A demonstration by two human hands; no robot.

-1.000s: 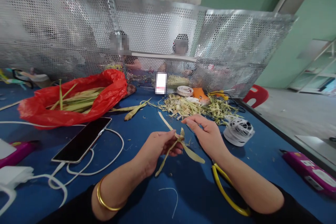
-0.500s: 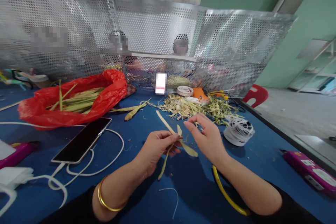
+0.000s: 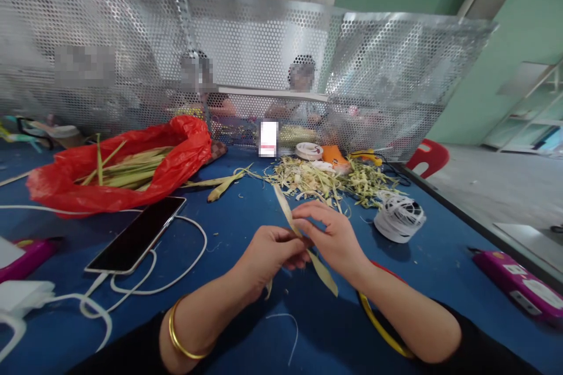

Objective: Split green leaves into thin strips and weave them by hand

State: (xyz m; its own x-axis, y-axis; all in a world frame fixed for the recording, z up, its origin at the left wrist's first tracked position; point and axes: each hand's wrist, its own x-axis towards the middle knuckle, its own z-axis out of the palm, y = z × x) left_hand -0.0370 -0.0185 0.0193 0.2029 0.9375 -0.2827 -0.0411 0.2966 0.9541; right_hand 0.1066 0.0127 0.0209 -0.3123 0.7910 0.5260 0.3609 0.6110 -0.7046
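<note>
In the middle of the view, my left hand point(image 3: 273, 253) pinches several pale green-yellow leaf strips point(image 3: 324, 274) where they cross. One long strip points up and away from me, a broader one hangs down to the right, and a short end shows under the left palm. My right hand point(image 3: 336, 235) meets the left one, its thumb and fingers closed on the strips near the crossing. The fingertips partly hide where the strips join. A gold bangle point(image 3: 176, 334) circles my left wrist.
A red plastic bag point(image 3: 57, 187) of long leaves and a charging phone point(image 3: 138, 237) lie to the left. Leaf trimmings point(image 3: 303, 179) are heaped ahead. A white ribbon roll point(image 3: 398, 222) and purple power strip point(image 3: 519, 281) are at right. People sit behind a perforated metal screen point(image 3: 259, 35).
My right hand has come down and left onto the leaf strips beside my left hand. The strips have turned, with the broad end now hanging lower.
</note>
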